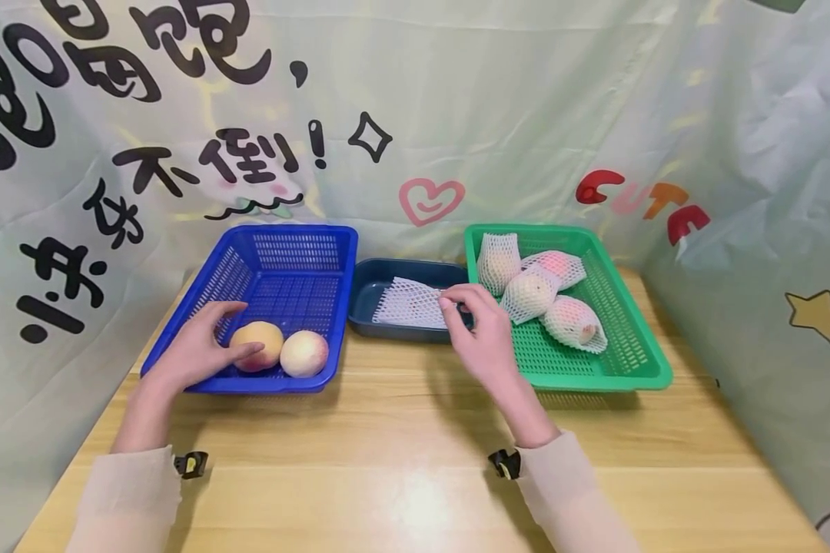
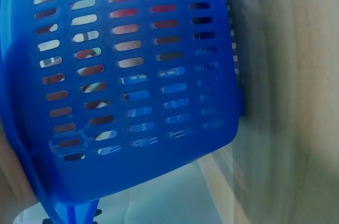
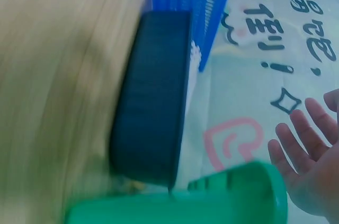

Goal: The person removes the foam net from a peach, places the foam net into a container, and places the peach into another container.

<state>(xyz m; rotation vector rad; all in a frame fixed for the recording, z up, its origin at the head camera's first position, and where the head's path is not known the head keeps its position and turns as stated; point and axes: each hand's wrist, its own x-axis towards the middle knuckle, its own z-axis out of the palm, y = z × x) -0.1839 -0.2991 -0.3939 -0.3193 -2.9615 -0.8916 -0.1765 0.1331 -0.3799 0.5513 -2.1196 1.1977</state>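
Observation:
In the head view, my left hand point(image 1: 204, 344) is at the near left of the blue basket point(image 1: 297, 257), around a yellowish peach point(image 1: 266, 338). Its thumb lies across the peach; the fingers are spread beyond it, and whether they touch is hard to tell. Beside it sits a paler peach point(image 1: 304, 354). My right hand point(image 1: 484, 334) hovers by the right end of a dark tray point(image 1: 366, 296) holding white foam net sleeves point(image 1: 410, 306). The right wrist view shows its fingers point(image 3: 310, 142) relaxed and apart, holding nothing.
A green basket point(image 1: 636, 338) on the right contains several peaches in foam nets point(image 1: 529, 293). Both baskets and the tray stand on a wooden table point(image 1: 401, 430). A printed cloth point(image 1: 526, 100) hangs behind and at the sides.

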